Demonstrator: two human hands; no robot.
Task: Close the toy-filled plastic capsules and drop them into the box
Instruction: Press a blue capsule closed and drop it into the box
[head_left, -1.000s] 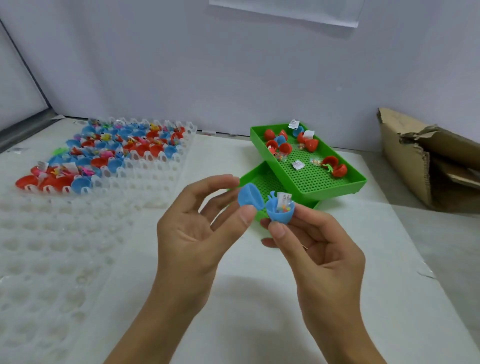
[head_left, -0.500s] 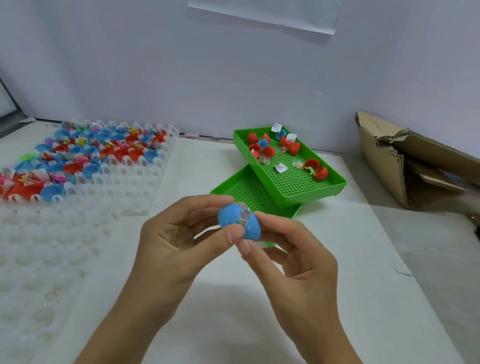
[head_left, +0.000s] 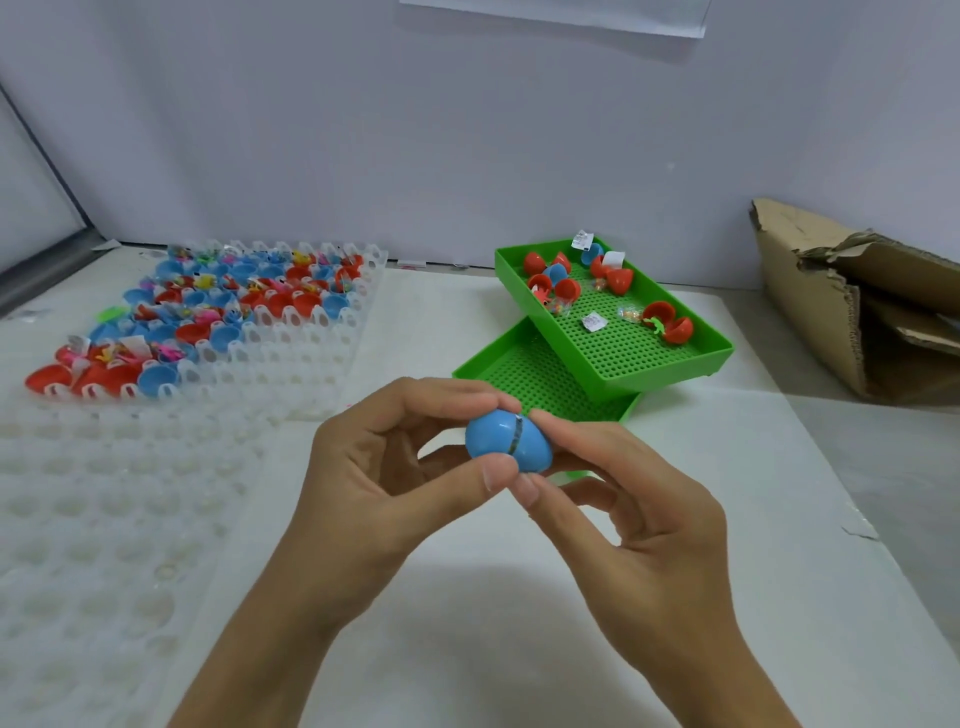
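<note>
Head view, largest first: white table (head_left: 467, 597), clear cell tray (head_left: 291, 358) at ten o'clock, cardboard box (head_left: 841, 312) at two o'clock, green tray (head_left: 618, 358) at one o'clock. Centre: left hand (head_left: 374, 488) and right hand (head_left: 623, 514) pinch one blue capsule (head_left: 506, 441) from either end. A paper strip shows in the seam; judged not fully seated. Recommend squeezing squarely along the axis, with the paper tucked in first.

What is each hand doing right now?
Left hand: fingers pinch the blue capsule.
Right hand: fingers pinch the same capsule.
</note>
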